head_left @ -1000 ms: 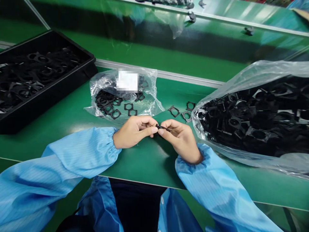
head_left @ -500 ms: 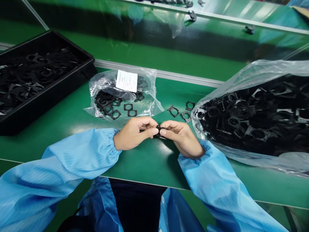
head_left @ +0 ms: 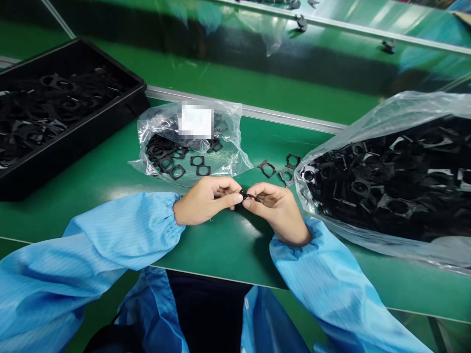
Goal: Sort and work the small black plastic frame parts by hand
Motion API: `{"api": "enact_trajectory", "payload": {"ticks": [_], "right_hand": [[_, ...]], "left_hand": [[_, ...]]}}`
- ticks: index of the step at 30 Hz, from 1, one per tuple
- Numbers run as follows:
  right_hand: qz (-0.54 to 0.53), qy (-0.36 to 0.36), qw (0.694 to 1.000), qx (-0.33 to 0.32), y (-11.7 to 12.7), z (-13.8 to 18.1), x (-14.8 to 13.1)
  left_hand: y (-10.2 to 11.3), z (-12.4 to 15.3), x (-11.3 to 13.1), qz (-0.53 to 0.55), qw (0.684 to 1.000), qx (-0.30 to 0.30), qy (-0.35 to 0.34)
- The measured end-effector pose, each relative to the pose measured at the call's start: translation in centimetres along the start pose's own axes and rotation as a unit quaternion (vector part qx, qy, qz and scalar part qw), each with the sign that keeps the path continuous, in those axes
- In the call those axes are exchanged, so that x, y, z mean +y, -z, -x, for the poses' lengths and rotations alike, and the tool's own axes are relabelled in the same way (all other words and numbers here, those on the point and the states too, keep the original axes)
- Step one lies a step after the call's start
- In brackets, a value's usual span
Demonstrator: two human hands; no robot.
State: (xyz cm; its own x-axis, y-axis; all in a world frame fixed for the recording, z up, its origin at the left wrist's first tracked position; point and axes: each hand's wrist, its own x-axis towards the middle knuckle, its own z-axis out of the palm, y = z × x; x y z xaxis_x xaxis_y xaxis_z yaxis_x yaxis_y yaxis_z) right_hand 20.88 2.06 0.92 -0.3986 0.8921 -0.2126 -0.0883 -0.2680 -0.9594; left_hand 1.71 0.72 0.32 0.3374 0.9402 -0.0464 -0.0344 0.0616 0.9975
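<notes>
Between the fingertips of both hands is a small black part (head_left: 244, 194), mostly hidden by the fingers; its full shape cannot be made out. My left hand (head_left: 208, 200) pinches its left side between thumb and fingers. From the other side, my right hand (head_left: 275, 208) grips it the same way, with a thin dark edge showing by the fingers. Just beyond the hands, loose black square frames with round holes (head_left: 267, 168) lie on the green table (head_left: 221, 245). A clear plastic bag (head_left: 231, 152) with a white label holds several similar black frames.
A black bin (head_left: 110, 120) full of black parts stands at the left. On the right lies a large clear bag (head_left: 390, 105) filled with black frames. A metal strip (head_left: 287, 117) runs along the back, with a green panel and a shelf beyond.
Both hands stay together at the black part. The right fingers have shifted slightly, and less of the part shows below the thumbs. The whole view has moved a little.
</notes>
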Motion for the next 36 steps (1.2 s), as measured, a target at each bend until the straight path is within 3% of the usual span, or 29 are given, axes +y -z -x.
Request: {"api": "enact_trajectory", "payload": {"ticks": [11,36], "right_hand": [[-0.026,0.012,0.998,0.051,-0.60,0.06,-0.08],[-0.008,0.014,1.000,0.007,-0.39,0.01,-0.26]], "left_hand": [[-0.17,0.05,-0.05,-0.021,0.999,0.038,-0.031],[-0.60,0.29,0.39,-0.014,0.998,0.051,-0.039]]}}
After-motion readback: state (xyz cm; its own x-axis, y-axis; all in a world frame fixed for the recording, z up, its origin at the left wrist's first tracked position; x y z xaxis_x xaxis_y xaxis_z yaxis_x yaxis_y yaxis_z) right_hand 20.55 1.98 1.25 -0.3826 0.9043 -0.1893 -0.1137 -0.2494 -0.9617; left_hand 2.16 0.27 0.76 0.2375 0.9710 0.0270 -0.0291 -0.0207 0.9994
